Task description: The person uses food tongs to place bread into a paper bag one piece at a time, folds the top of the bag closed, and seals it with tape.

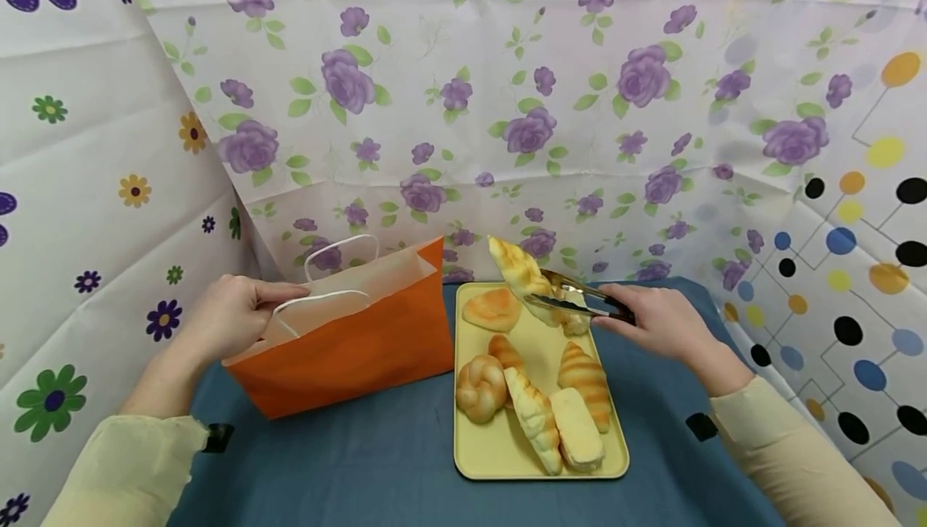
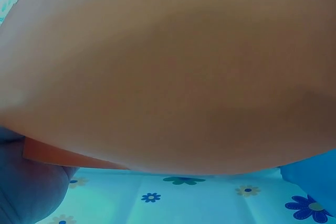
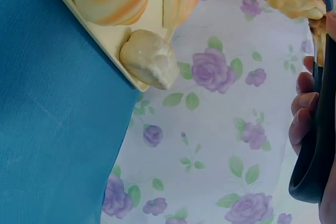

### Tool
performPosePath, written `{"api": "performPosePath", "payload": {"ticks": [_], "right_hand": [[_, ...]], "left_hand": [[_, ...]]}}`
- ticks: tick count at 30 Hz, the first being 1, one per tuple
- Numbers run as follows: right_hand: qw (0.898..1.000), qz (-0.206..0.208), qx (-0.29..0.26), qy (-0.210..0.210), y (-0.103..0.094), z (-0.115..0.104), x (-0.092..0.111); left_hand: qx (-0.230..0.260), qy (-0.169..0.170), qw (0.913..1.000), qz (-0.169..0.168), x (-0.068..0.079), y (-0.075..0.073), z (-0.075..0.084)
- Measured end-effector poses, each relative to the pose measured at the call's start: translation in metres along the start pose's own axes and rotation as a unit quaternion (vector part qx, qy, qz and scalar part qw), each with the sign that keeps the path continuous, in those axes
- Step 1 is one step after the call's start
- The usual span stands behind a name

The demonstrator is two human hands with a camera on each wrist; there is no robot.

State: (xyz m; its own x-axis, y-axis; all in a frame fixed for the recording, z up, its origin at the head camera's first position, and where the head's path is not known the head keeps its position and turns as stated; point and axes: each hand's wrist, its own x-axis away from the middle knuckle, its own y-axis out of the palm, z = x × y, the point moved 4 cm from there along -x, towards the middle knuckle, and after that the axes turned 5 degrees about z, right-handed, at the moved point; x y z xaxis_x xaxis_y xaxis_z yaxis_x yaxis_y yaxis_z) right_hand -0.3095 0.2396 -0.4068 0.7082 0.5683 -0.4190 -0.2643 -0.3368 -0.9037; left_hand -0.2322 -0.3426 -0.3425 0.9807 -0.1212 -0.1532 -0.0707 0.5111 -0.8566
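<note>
An orange paper bag [image 1: 355,354] with white handles lies at a slant on the left, its mouth facing up. My left hand [image 1: 226,319] pinches its left rim between thumb and fingers. In the left wrist view that hand's skin fills most of the picture. My right hand [image 1: 662,319] grips a pair of tongs [image 1: 579,310] with dark handles. Between the tong tips a golden bread roll [image 1: 516,265] hangs over the far end of the yellow tray [image 1: 474,459]. In the right wrist view, fingers wrap the tongs' black handle [image 3: 315,156].
On the tray lie a braided bun [image 1: 481,389], a long pastry [image 1: 534,422], a loaf-shaped bread [image 1: 577,430], a striped croissant [image 1: 585,382], a flat roll [image 1: 492,310] and other pieces. A blue cloth [image 1: 348,463] covers the table. Patterned curtains [image 1: 463,141] stand behind and at both sides.
</note>
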Motion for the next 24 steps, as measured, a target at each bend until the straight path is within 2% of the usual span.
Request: {"api": "performPosePath", "payload": {"ticks": [9,18,24], "right_hand": [[0.999,0.04,0.005,-0.034,-0.0065,-0.0022,-0.0059],[0.998,0.041,0.01,-0.043,-0.0038,-0.004,-0.0071],[0.996,0.057,0.009,-0.065,-0.0053,-0.006,-0.0103]], "left_hand": [[0.009,-0.004,1.0,0.0,0.0015,0.0003,-0.0012],[0.001,0.003,1.0,0.006,0.0017,-0.0017,0.0],[0.002,0.0,1.0,0.007,0.0013,0.0001,-0.0001]]}}
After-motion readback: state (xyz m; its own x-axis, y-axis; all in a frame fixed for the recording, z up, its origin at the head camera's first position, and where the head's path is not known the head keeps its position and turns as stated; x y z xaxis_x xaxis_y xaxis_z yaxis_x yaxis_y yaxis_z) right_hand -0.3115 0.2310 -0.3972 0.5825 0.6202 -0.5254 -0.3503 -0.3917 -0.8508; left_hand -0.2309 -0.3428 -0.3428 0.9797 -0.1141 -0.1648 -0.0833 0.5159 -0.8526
